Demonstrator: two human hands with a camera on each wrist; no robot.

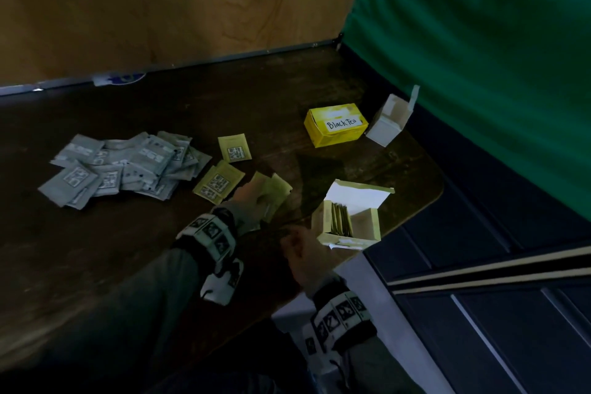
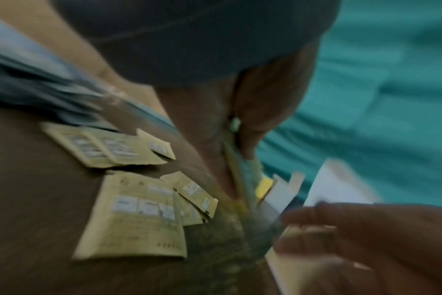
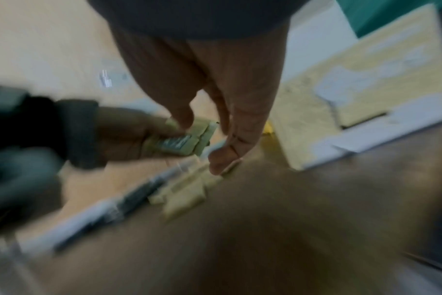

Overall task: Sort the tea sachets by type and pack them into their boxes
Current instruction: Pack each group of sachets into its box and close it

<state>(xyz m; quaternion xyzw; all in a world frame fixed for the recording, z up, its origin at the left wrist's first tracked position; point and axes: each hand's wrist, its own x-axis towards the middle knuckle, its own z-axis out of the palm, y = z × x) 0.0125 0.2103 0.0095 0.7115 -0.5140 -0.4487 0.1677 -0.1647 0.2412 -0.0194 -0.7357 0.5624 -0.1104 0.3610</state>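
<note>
My left hand [image 1: 248, 198] grips a small stack of yellow sachets [image 1: 273, 193] above the table; the left wrist view shows them edge-on [image 2: 237, 179] between thumb and fingers. My right hand [image 1: 300, 253] hovers just below it, fingers relaxed and holding nothing [image 3: 230, 103]. Beside it stands an open pale-yellow box [image 1: 348, 224] with several yellow sachets upright inside. More yellow sachets [image 1: 219, 185] lie flat left of my left hand, one [image 1: 235, 148] further back. A pile of grey sachets [image 1: 121, 166] lies at the left. A yellow box marked "Black Tea" [image 1: 335, 126] stands at the back right.
A white box [image 1: 385, 123] with its flap up stands right of the Black Tea box. The dark wooden table [image 1: 160, 265] has a rounded right edge near the open box. A green curtain [image 1: 479, 57] hangs on the right, a plywood wall [image 1: 160, 9] behind.
</note>
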